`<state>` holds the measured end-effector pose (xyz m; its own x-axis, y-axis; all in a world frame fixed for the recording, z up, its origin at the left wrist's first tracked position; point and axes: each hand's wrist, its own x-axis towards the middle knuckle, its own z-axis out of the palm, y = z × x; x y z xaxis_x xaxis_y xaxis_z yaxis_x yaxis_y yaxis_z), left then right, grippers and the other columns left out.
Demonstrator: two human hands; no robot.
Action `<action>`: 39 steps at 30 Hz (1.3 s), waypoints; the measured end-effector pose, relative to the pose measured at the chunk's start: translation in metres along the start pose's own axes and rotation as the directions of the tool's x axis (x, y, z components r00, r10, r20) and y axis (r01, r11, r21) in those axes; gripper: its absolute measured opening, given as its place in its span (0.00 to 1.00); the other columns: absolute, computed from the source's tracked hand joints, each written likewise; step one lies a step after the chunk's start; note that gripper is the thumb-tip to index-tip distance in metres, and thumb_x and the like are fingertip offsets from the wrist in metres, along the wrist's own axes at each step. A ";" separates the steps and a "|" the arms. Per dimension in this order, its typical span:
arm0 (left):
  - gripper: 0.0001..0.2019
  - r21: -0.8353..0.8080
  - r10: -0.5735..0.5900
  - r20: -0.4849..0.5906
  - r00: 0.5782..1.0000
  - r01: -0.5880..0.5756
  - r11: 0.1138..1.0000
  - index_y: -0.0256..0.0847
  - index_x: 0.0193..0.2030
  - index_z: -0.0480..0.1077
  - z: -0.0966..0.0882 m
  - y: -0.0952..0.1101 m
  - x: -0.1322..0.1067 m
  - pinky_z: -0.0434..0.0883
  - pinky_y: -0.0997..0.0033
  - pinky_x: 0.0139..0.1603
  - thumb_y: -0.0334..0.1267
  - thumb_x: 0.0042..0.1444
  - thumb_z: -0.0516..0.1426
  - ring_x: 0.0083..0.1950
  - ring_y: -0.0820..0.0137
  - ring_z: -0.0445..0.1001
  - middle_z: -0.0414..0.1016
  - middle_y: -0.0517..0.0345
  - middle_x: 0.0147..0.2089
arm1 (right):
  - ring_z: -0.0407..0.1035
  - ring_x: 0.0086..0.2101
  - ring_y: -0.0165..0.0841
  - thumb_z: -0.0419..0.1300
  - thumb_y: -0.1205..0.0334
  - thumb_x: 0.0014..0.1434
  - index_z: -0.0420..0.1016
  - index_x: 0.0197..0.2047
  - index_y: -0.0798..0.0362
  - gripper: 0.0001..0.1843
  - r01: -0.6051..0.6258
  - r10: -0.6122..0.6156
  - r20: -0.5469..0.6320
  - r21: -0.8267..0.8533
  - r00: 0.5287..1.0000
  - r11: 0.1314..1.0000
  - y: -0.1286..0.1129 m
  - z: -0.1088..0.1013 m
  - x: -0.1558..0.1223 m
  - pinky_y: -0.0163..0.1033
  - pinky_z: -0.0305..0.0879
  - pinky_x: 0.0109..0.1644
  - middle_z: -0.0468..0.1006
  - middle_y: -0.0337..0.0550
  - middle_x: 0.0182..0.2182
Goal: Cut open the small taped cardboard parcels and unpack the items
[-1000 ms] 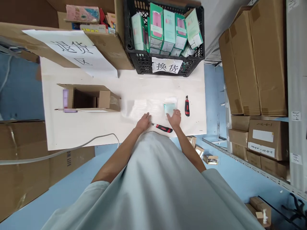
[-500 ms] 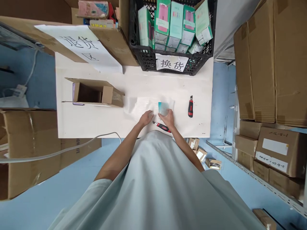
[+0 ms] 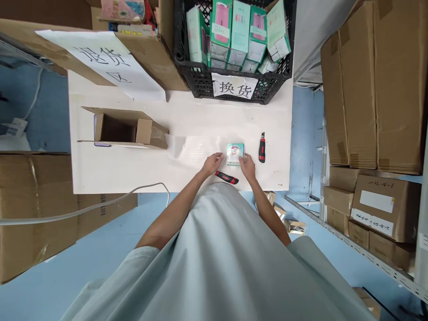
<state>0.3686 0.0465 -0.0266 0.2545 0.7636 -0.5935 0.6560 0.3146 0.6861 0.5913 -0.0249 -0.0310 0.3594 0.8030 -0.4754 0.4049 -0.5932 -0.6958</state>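
Note:
A small teal-and-white box point(image 3: 235, 154) is on the white table with its printed face up. My right hand point(image 3: 248, 167) grips its right edge, thumb over the front. Just left of the box, a small gap away, is my left hand point(image 3: 211, 164), fingers loosely bent and holding nothing that I can see. A clear plastic wrapping strip point(image 3: 192, 149) spreads flat from beside the left hand toward an open cardboard box point(image 3: 152, 131). Below my hands lies a red-and-black box cutter point(image 3: 226, 177); another box cutter point(image 3: 261, 149) is to the right.
Along the table's back stand a large carton point(image 3: 147, 53) with a handwritten sheet and a black plastic crate point(image 3: 197, 84) of green boxes. A white cable point(image 3: 110, 204) crosses the front left edge. Stacked cartons point(image 3: 374, 209) line a shelf at right.
The small box has turned from a pale side to its printed face and sits slightly further right. My right hand moved to its right edge. The whole view shifted a little.

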 end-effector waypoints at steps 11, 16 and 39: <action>0.22 0.027 -0.028 -0.011 1.000 0.028 0.999 0.38 0.69 0.80 -0.006 -0.015 -0.010 0.78 0.52 0.74 0.43 0.74 0.58 0.65 0.51 0.86 0.82 0.44 0.72 | 0.64 0.71 0.64 0.73 0.50 0.67 0.66 0.78 0.65 0.45 0.116 -0.148 -0.045 -0.417 0.988 0.901 -0.017 0.044 -0.001 0.66 0.70 0.73 0.64 0.81 0.77; 0.21 -0.007 -0.030 -0.021 0.999 0.029 1.000 0.40 0.68 0.81 -0.011 -0.017 -0.018 0.80 0.52 0.72 0.45 0.74 0.60 0.64 0.50 0.87 0.83 0.44 0.71 | 0.62 0.74 0.70 0.70 0.57 0.64 0.57 0.81 0.71 0.51 0.049 -0.083 -0.058 -0.440 0.995 0.896 -0.031 0.063 0.003 0.74 0.67 0.74 0.54 0.92 0.80; 0.41 -0.711 0.197 0.258 0.946 0.048 0.701 0.37 0.53 0.86 -0.128 0.044 -0.069 0.84 0.52 0.62 0.79 0.64 0.61 0.60 0.47 0.87 0.89 0.36 0.58 | 0.69 0.73 0.51 0.59 0.64 0.73 0.87 0.62 0.41 0.21 0.684 -0.653 0.207 -0.155 0.728 0.713 -0.166 -0.066 -0.070 0.61 0.69 0.77 0.77 0.48 0.71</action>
<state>0.2887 0.0802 0.0987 0.5535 0.6385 -0.5347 -0.0331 0.6584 0.7520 0.5539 0.0135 0.1533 -0.1771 0.9842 -0.0031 0.6652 0.1174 -0.7374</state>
